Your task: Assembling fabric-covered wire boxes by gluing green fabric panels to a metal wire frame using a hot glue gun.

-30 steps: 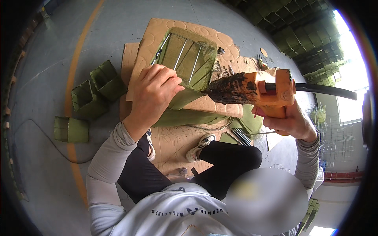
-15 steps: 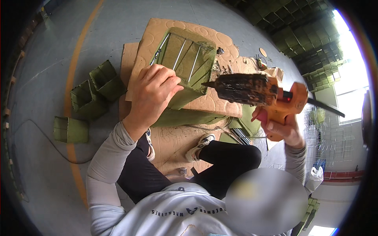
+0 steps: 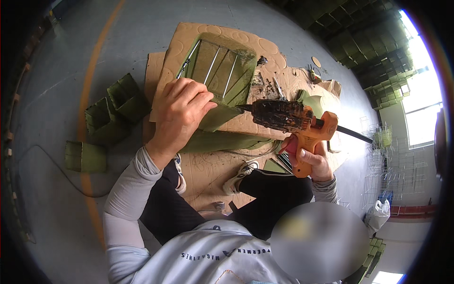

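A green fabric box (image 3: 215, 117) with a metal wire frame (image 3: 209, 66) inside its opening rests on a cardboard-topped work surface (image 3: 187, 34). My left hand (image 3: 182, 106) is closed on the box's near rim, thumb and fingers pinching the edge. In my right hand (image 3: 312, 158) is an orange hot glue gun (image 3: 309, 137), its barrel crusted with dark residue. A black glue stick (image 3: 354, 134) pokes out of its back end. The nozzle points left and lies close to the box's near right corner; whether it touches I cannot tell.
Several smaller green boxes (image 3: 127, 97) stand on the floor at left, beside an orange floor line (image 3: 87, 90). A cable (image 3: 52, 165) runs across the floor there. Stacked green boxes (image 3: 359, 47) fill the back right, with wire racks (image 3: 397, 161) below them. My feet rest on cardboard (image 3: 203, 182).
The glue gun in my right hand has moved left and slightly down, bringing its nozzle to the box corner. The box has shifted slightly left, with my left hand still at its rim.
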Demonstrator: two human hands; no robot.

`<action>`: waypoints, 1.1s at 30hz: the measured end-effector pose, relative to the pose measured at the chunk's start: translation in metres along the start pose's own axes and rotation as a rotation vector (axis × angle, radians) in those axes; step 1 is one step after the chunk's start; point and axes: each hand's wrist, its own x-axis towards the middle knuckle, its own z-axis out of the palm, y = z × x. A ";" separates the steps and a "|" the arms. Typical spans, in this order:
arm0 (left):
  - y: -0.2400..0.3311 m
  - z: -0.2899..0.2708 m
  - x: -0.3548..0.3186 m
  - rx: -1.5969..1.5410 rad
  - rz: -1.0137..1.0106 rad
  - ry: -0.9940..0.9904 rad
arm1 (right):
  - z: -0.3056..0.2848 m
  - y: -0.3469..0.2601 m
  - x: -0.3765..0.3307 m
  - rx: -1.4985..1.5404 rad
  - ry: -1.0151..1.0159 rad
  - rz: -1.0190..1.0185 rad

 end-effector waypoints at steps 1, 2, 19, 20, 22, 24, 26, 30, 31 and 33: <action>0.000 0.001 0.000 0.004 0.004 -0.001 | -0.001 0.000 0.000 0.004 -0.001 0.003; 0.001 0.001 0.001 0.008 0.009 -0.001 | -0.002 0.001 0.000 0.009 -0.002 0.007; -0.001 0.002 -0.004 -0.020 0.013 -0.009 | 0.011 -0.097 -0.010 -0.363 0.109 -0.040; -0.002 0.003 -0.005 -0.024 0.014 -0.011 | 0.012 -0.092 -0.013 -0.351 0.096 -0.024; -0.001 0.005 -0.005 -0.025 0.018 -0.003 | 0.009 -0.061 -0.018 -0.279 0.135 -0.128; -0.001 0.006 -0.006 -0.021 0.018 0.000 | 0.008 -0.054 -0.016 -0.305 0.078 -0.097; -0.002 0.005 -0.006 -0.021 0.016 0.003 | 0.010 -0.053 -0.011 -0.419 -0.027 -0.056; -0.001 0.004 -0.007 -0.025 0.012 0.005 | 0.016 -0.043 -0.005 -0.418 -0.009 0.027; 0.001 0.002 -0.005 -0.035 0.009 -0.004 | 0.016 -0.045 -0.003 -0.417 -0.011 0.029; 0.001 -0.001 -0.005 -0.045 0.004 -0.015 | 0.017 -0.051 0.004 -0.561 -0.069 0.070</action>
